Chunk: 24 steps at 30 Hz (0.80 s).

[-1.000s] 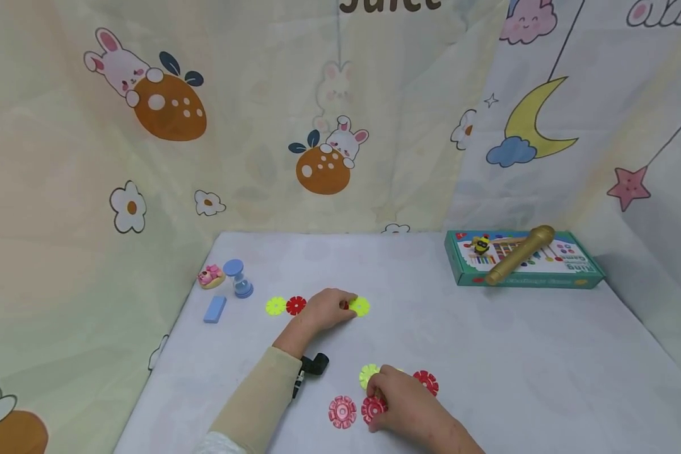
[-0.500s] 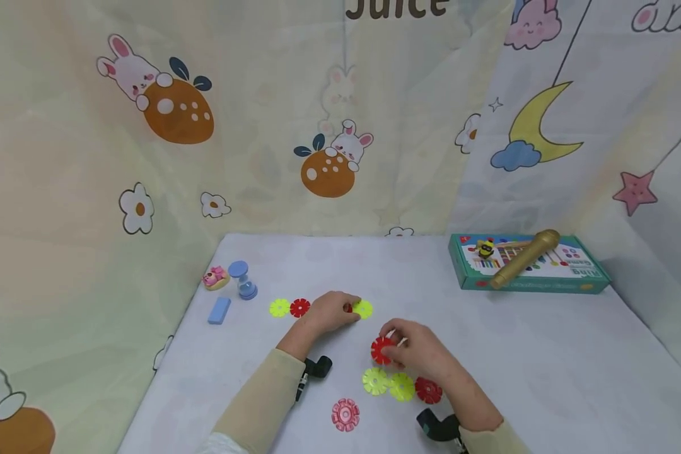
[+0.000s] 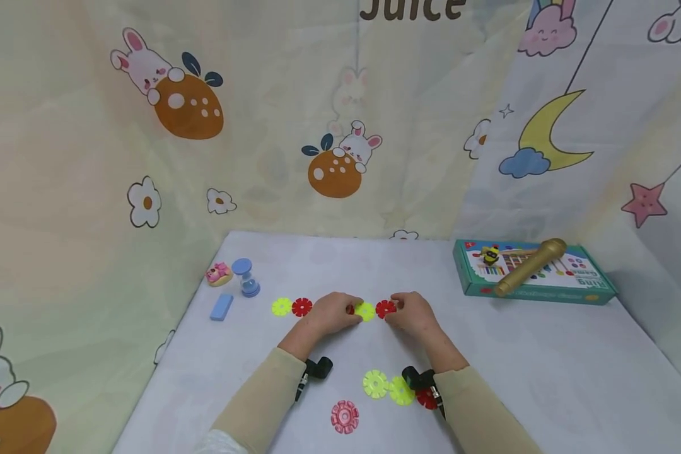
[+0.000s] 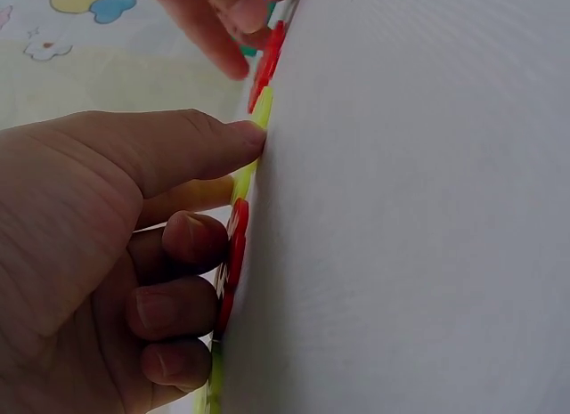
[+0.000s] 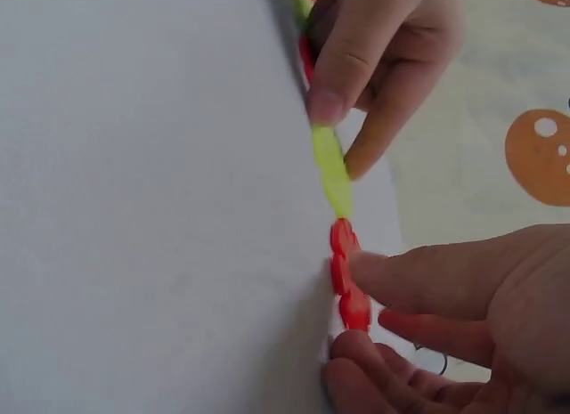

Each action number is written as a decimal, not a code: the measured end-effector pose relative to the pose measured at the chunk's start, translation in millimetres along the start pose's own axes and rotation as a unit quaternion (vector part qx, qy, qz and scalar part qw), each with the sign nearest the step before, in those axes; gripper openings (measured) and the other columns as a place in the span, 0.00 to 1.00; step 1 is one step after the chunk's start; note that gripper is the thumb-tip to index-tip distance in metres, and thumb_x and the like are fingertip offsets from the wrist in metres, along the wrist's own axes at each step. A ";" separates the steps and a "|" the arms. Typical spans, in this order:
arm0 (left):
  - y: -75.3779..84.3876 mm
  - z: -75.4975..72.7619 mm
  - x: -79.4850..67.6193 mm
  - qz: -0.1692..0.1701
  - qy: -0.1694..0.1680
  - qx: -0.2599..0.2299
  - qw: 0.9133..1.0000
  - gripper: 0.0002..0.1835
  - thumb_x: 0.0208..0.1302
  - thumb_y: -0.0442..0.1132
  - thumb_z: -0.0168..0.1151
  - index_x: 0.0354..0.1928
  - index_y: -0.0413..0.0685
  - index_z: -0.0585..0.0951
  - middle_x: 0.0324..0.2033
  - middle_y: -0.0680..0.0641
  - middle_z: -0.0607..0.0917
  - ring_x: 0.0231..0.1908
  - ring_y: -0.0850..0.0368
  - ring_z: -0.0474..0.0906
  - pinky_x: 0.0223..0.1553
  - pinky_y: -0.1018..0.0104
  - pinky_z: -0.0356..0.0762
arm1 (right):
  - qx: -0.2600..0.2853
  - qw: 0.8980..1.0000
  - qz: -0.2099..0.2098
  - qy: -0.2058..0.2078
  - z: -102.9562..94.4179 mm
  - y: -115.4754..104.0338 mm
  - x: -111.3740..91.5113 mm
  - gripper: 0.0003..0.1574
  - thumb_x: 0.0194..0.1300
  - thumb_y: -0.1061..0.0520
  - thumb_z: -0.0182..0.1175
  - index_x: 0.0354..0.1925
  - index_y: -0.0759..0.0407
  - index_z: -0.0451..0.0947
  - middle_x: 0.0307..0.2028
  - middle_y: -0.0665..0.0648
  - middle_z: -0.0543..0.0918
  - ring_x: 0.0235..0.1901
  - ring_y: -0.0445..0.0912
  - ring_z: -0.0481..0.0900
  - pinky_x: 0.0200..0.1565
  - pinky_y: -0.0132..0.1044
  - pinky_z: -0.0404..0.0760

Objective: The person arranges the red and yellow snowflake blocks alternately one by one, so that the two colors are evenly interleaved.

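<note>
A row of slotted, flower-shaped plastic discs lies on the white table. In the head view it runs from a yellow disc and a red disc on under my left hand. Thumb and index finger of that hand grip the edges of another yellow disc. My right hand pinches a red disc right at that yellow disc's right side. The right wrist view shows the red disc end to end with the yellow disc. Under my left fingers is another red disc.
Nearer me lie two yellow discs, a red disc partly behind the right wrist camera, and a pinkish-red disc. At left stand a blue hourglass, a blue block and a pink figurine. A golden microphone lies on a green box.
My right hand has picked the red disc from the near group and carried it away from me to the row's right end. My left hand stays on the yellow disc.
</note>
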<state>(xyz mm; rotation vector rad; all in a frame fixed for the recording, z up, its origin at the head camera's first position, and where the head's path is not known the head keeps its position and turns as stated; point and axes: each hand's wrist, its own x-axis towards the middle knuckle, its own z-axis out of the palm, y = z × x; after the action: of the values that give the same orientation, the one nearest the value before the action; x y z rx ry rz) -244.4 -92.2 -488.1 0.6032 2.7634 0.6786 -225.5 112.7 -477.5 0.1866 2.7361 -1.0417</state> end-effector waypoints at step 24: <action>34.3 27.4 36.6 0.036 -0.005 -0.010 0.999 0.25 0.57 0.51 0.67 0.58 0.56 0.78 0.41 0.57 0.81 0.37 0.63 0.72 0.36 0.70 0.72 | 0.032 0.999 -0.043 -0.007 -3.7 20.7 1.3 0.24 0.55 0.59 0.68 0.52 0.58 0.78 0.45 0.59 0.75 0.44 0.52 0.72 0.44 0.44 0.77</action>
<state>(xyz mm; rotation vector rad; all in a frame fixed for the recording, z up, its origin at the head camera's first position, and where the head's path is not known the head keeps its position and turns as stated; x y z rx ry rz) -256.8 -37.6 -499.7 0.7025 2.7334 0.7159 -223.4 130.6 -488.4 0.0707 2.7222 -1.1495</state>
